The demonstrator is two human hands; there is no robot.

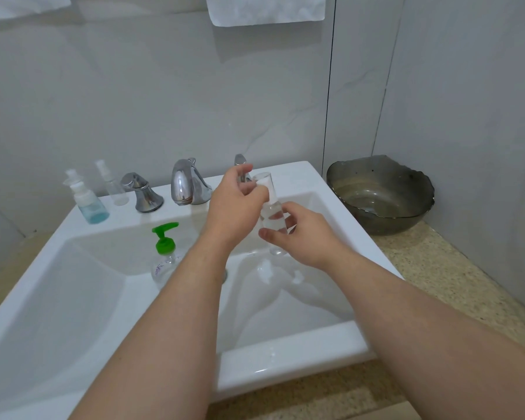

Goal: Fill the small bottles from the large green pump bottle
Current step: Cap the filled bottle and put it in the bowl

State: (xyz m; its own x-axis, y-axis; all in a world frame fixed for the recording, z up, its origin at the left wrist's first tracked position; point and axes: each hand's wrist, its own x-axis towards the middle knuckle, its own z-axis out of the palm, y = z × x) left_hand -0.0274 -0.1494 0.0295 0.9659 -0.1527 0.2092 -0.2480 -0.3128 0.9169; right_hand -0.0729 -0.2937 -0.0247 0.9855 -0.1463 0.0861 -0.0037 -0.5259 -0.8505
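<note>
The white ceramic sink [285,365] fills most of the view, set in a speckled beige worktop [437,268]. The chrome faucet [185,184] on its back rim is the landmark here. Well to the right of the faucet, a dark smoked-glass bowl [406,219] stands on the worktop. Just in front of the faucet, down in the basin, stands the large clear bottle with the green pump [165,245], and neither hand touches it.

To the right of the faucet, above the basin, 2 hands hold 1 small clear plastic bottle [272,219] upright. The right hand [303,234] has its grip wrapped round the body. The left hand [237,207] pinches the clear cap [262,181] on top. Left of the faucet, on the back rim, wait a small bottle with blue liquid [88,204] and a slim clear spray bottle [112,186].

The step looks like working the top of the held bottle, though the clear plastic hides whether it is coming off or going on. To do it well, hold the body firm and low, move the top straight along the neck, and keep the bottle upright over the basin so drips land there.
</note>
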